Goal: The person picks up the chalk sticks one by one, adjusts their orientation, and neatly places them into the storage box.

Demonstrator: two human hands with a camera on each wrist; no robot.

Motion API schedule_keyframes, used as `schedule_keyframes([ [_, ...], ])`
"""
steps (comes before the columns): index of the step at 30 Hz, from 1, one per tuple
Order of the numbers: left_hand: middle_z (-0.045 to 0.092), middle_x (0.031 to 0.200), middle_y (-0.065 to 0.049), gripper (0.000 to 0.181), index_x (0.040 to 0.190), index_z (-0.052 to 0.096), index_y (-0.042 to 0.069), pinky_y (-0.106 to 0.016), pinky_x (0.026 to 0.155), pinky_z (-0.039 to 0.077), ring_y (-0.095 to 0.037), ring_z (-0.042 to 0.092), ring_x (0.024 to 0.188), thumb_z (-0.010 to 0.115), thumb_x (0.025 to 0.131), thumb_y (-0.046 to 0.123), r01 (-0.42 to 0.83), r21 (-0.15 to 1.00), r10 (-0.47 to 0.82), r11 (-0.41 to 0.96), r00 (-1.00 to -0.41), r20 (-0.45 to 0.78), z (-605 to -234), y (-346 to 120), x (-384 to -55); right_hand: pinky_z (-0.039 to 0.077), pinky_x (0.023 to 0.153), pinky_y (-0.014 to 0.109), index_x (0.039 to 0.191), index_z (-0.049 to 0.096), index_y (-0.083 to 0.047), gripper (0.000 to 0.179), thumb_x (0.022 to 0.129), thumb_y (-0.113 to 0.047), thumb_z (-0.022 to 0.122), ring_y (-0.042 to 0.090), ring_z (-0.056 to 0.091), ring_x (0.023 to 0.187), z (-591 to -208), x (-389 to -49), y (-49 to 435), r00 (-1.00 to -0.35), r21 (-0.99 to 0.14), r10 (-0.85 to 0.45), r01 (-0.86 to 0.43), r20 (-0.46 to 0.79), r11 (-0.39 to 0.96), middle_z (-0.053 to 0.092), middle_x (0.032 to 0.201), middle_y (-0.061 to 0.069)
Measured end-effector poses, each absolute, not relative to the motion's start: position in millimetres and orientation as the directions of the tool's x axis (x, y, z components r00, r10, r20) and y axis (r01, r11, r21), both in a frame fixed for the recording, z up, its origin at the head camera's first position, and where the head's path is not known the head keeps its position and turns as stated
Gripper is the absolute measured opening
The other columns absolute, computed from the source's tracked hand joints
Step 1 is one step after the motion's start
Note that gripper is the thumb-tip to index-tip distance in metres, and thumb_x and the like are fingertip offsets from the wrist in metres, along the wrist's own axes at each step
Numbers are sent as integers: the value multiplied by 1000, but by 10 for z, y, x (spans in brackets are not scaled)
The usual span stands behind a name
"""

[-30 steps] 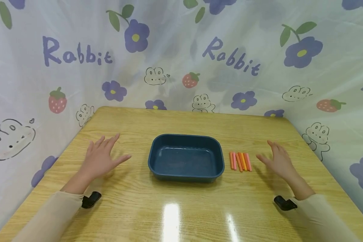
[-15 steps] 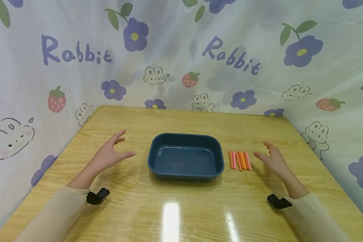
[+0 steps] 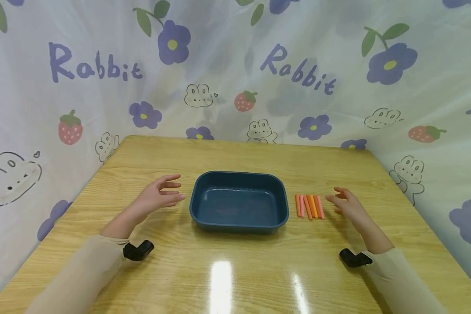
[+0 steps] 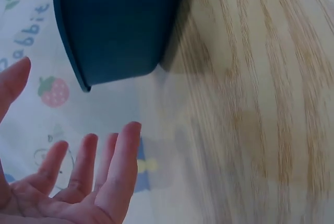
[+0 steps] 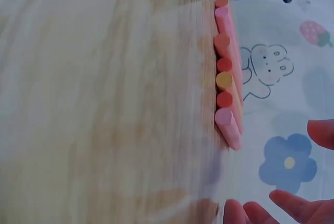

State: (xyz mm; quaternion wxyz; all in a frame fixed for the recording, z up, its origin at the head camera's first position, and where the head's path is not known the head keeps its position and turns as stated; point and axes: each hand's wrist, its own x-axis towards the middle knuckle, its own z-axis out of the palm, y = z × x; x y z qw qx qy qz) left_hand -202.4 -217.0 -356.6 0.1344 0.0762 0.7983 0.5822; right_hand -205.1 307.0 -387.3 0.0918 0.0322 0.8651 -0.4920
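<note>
A dark blue rectangular basin (image 3: 239,226) stands in the middle of the table. My left hand (image 3: 157,195) hovers just left of it, fingers spread and thumb apart, holding nothing. Seen from the left wrist, that hand's fingers (image 4: 122,166) point up toward the basin's end wall (image 4: 115,31). Several chalk sticks (image 3: 309,206) in pink, orange and yellow lie side by side right of the basin. Near their right side, my right hand (image 3: 348,204) is held with loosely bent fingers and nothing in it. The right wrist view shows the round chalk ends (image 5: 224,81) lined up.
The wooden table (image 3: 172,270) extends around the basin, with light glare at its front. A white curtain (image 3: 227,52) printed with rabbits, flowers and strawberries hangs behind and at both sides. Black wrist devices (image 3: 138,250) sit at both cuffs.
My left hand has moved right, close to the basin, and turned onto its side. My right hand has shifted slightly left toward the chalk. Basin and chalk stay put.
</note>
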Motion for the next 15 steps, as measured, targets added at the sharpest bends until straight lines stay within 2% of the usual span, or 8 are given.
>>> schedule_keyframes([
  [3,29,141,-29,80,148,20,6,-45,88,48,-39,48,116,68,86,18,-73,963,296,258,-943,-150,-3595,-2115,-2054,48,91,41,145,10,8,72,97,-30,49,46,36,120,-3880,-2076,3059,-969,-878,-44,200,-243,436,21,139,35],
  [7,26,142,-29,81,148,18,5,-46,88,48,-39,51,113,69,86,17,-120,968,317,222,-930,-188,-3633,-2056,-2074,51,84,30,144,17,9,67,97,-25,50,43,36,121,-3902,-2110,3036,-953,-882,-50,256,-299,395,21,142,32],
  [15,24,143,-27,80,148,19,5,-49,86,49,-30,56,108,68,86,16,-181,967,355,178,-905,-235,-3716,-2009,-2116,54,78,31,137,32,13,56,90,-4,57,32,50,103,-3961,-2153,2964,-957,-842,-40,234,-288,487,39,123,29],
])
